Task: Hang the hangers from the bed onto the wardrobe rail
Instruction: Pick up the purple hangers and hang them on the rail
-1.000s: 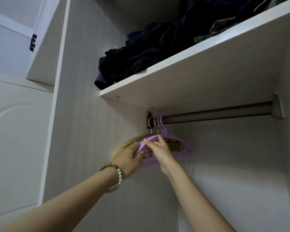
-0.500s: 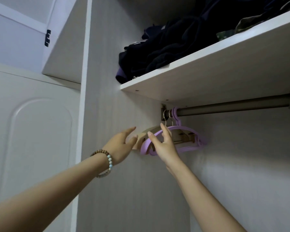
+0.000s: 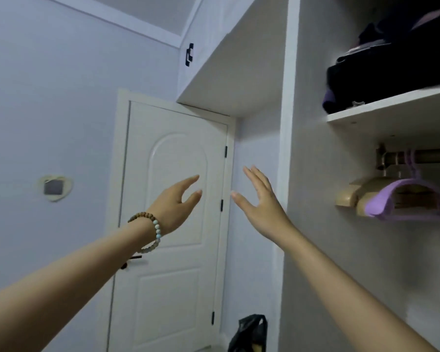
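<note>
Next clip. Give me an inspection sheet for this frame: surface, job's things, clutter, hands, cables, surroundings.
Surface: wardrobe shelf above the rail; the bed is not in view.
Job's things: purple hanger and wooden hangers hang at the left end of the rail.
Clutter: dark clothes piled on the shelf; black bag low down beside the door.
Hands: left hand and right hand are open, hold nothing and are clear of the hangers; beaded bracelet on the left wrist.
Cables: nothing seen.
Surroundings: white door, closed as far as can be told; heart-shaped wall fixture.
</note>
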The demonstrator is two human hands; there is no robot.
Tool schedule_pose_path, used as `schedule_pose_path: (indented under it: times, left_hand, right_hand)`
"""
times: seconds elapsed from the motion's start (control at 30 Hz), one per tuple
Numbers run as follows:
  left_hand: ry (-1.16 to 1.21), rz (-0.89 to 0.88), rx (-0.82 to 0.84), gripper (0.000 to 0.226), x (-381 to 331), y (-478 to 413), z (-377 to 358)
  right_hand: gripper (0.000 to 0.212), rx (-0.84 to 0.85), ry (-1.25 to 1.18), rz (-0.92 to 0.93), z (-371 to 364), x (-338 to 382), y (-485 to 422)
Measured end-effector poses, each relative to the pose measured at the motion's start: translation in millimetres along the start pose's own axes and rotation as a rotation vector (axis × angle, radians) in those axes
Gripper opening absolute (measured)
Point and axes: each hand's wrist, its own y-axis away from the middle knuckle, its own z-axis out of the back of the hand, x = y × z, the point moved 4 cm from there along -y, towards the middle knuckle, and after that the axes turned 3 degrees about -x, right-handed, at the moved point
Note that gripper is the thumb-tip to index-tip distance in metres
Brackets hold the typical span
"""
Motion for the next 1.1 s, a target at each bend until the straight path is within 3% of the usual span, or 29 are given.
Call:
schedule_pose_path:
  times: [0.27,0.53,0.8,1.1]
  left_hand:
    - [-0.229,0.344,-0.01,0.056,173,126,145]
    - [-0.286,0.822,0.013,0.063,349,341,256]
    - [-0.255,1.294,-0.059,0.057,470,589,299]
    - [-0.116,1.676,-0.184,0.063,541,811,299]
  right_hand:
    - [0.066,0.374,-0.109,0.019,-230,79,33]
    - [0.074,0.809,-0.241,-0.028,-486,148,163]
    - [0.073,1.128,-0.287,-0.098,-677,171,349]
    - [0.071,1.392,-0.304,-0.196,-796,178,543]
